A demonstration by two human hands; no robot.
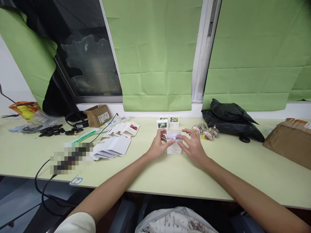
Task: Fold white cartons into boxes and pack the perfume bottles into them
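White carton (174, 149) stood at 12 o'clock from the torso (176, 223). Left hand (158, 145) clamped its 9 o'clock side; right hand (195, 146) touched its top, fingers spread, grip unclear. Judged light, thin card, crushable; best held by sidewalls.

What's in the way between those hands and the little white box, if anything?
Nothing visible: the left hand and the right hand both touch the white box. The other little boxes stand beyond it.
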